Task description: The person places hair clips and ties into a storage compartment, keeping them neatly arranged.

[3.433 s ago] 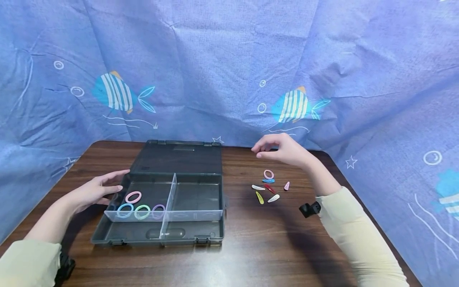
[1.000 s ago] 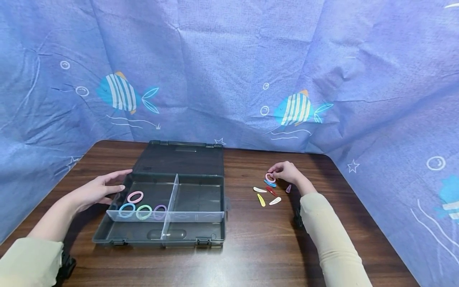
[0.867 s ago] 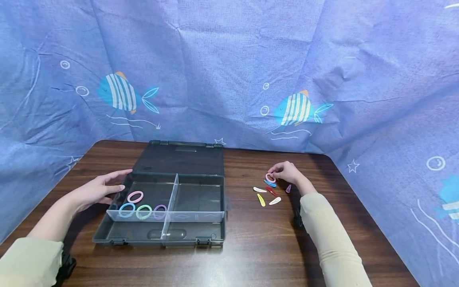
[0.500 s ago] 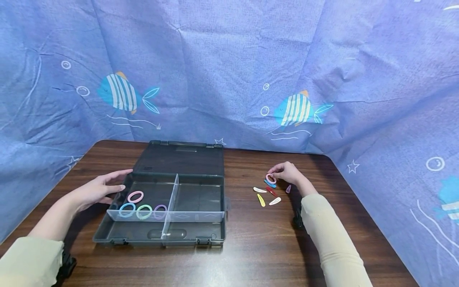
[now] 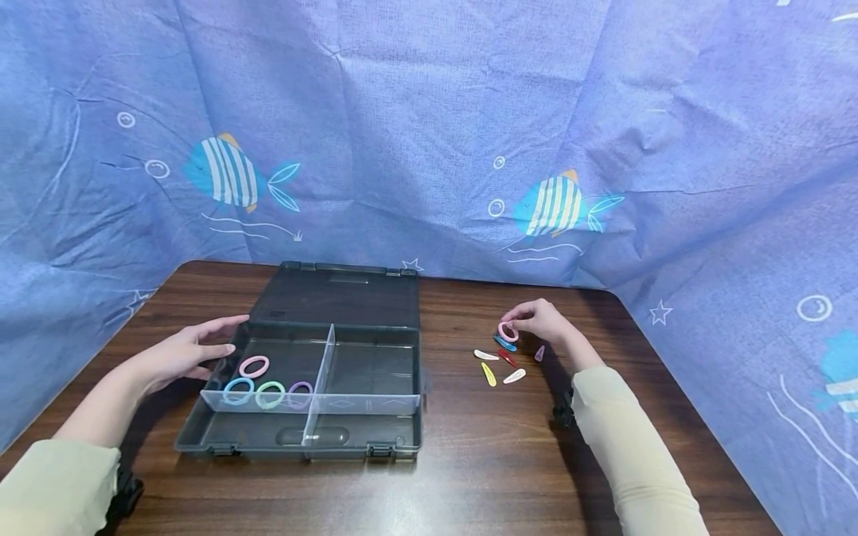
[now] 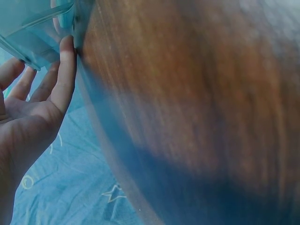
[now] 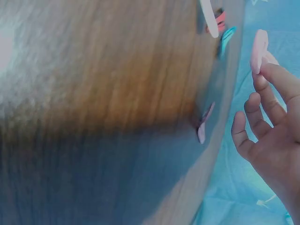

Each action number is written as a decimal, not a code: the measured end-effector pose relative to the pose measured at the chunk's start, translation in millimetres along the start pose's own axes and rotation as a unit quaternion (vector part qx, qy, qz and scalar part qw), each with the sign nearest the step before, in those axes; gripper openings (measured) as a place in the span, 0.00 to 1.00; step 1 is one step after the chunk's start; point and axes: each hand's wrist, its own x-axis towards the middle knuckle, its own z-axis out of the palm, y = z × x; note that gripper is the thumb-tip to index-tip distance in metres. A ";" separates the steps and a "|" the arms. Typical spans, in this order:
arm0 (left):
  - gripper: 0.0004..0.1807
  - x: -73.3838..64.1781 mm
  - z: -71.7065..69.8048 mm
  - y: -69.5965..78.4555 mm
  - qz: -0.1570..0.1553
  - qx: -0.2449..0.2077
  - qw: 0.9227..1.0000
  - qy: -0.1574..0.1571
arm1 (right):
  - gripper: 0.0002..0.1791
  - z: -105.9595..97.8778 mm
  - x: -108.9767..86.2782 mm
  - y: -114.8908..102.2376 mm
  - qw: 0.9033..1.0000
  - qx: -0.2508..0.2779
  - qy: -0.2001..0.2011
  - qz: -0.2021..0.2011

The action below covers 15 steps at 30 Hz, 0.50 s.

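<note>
My right hand [image 5: 544, 321] pinches a pink hair tie [image 5: 509, 332] between thumb and index finger, just over a blue snap clip [image 5: 506, 343]. In the right wrist view the pink hair tie [image 7: 257, 51] stands edge-on at the fingertips, the other fingers loosely bent. Below lie a red clip [image 5: 507, 357], white clips [image 5: 514, 376], a yellow clip [image 5: 488, 374] and a small pink clip [image 5: 539, 353]. My left hand [image 5: 176, 357], fingers extended, rests against the left side of a grey translucent divided box [image 5: 372, 372]. Several hair ties [image 5: 254, 367] lie in its back left compartment.
The box's lid [image 5: 342, 298] is folded back on the dark wooden table [image 5: 482, 461]. Clear dividers [image 5: 365, 404] split the box into compartments. A blue fish-printed cloth [image 5: 415, 134] hangs behind and beside the table.
Over the earlier frames my right hand came down to the clips and took hold of the pink hair tie. It has just lifted slightly with it. The left hand stays at the box.
</note>
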 end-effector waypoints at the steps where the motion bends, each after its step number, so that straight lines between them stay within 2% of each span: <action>1: 0.37 0.1 -0.1 0.0 0.000 0.002 1.000 0.001 | 0.07 -0.8 -0.3 -2.0 1.000 -0.002 0.001 -0.002; 15: 0.38 -1.2 0.4 0.3 0.001 -0.002 1.000 0.002 | 0.08 -7.3 -6.0 -27.3 1.000 0.017 0.023 -0.008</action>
